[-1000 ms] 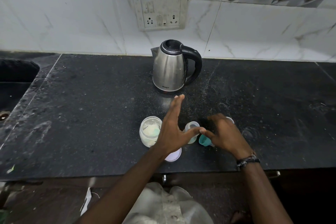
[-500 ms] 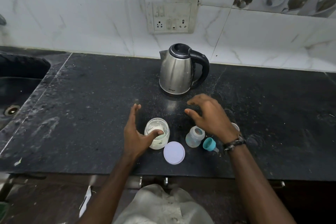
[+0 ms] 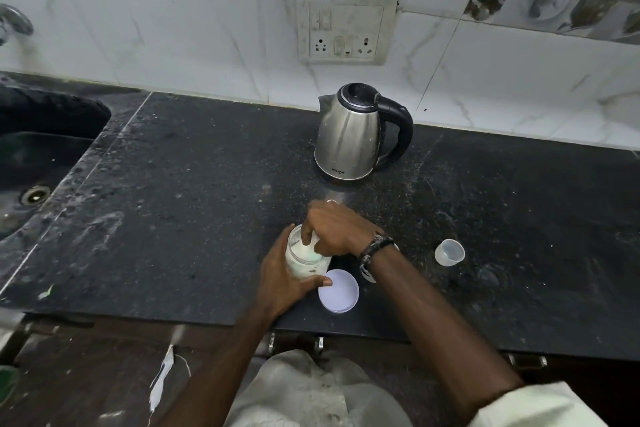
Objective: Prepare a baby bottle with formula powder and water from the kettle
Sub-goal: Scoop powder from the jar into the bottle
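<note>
Both hands are now meeting at the formula jar, where half a second ago the left hand was only beside it and the right hand was hovering in front of the kettle.

At far left, a dark sink is sitting sunk into the black stone counter, with a tap just showing at the picture's edge. A broad stretch of bare counter is lying between the sink and the jar.

Near the front edge, the left hand is wrapping its fingers and thumb round the jar's side, holding it upright. The jar is clear and open-topped, with pale white powder inside. The right hand is reaching down into the jar's mouth with its fingers curled; whatever they are pinching is hidden, so I cannot tell if they are holding anything. A dark bracelet is circling that wrist.

Just right of the jar, its round white lid is lying flat, touching the left thumb tip. Behind the right wrist, only a sliver of another item is peeking out, too hidden to name.

Further back, a steel kettle with a black handle is standing near the tiled wall, below a switch-and-socket plate.

To the right, a small clear cup is standing alone, with open counter stretching beyond it.
</note>
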### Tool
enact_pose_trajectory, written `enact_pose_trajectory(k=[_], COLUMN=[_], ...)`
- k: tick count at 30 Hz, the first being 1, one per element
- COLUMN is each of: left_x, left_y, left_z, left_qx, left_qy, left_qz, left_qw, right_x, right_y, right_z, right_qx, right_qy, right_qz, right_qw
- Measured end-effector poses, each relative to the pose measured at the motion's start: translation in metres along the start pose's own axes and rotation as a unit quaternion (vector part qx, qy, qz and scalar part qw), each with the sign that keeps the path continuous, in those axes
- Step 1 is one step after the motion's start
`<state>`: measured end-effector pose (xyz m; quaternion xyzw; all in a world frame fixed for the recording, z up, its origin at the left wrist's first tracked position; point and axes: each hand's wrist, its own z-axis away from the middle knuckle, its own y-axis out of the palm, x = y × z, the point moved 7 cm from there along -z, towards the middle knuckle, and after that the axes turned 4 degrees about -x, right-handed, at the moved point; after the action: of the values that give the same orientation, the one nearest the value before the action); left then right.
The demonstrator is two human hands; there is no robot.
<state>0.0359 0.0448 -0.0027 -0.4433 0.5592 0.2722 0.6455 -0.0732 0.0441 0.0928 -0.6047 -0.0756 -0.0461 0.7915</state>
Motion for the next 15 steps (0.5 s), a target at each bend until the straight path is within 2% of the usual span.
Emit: enact_pose_trajectory(k=[4,6,9,13,15], left_x=[-0.009,-0.005,-0.002,-0.003,0.004], left_y=[-0.001,-0.001,0.002,0.016,0.015], left_z=[0.003,0.003,0.002,-0.001,-0.003], left_qx=[-0.018,-0.02,-0.014,0.037,0.033], left_qy=[0.018,0.006,-0.008,-0.043,-0.059], left_qz=[-0.019,-0.019,-0.013,-0.022,-0.042], left_qw=[1.0,1.0,1.0,0.998,0.997], right_x=[0.008,0.012,0.017,0.024,0.025], right_y=[-0.015,-0.021,-0.016,0.001,0.01], right_z=[-0.003,-0.003,-0.004,-0.009,-0.016], right_qx=[-0.104,-0.122,-0.049,0.057,0.111], right_qy=[-0.009,-0.018,-0.013,-0.01,-0.003], right_qz=[0.041,0.027,-0.001,0.038,0.054], right_qw=[0.994,0.992,0.999,0.998,0.992])
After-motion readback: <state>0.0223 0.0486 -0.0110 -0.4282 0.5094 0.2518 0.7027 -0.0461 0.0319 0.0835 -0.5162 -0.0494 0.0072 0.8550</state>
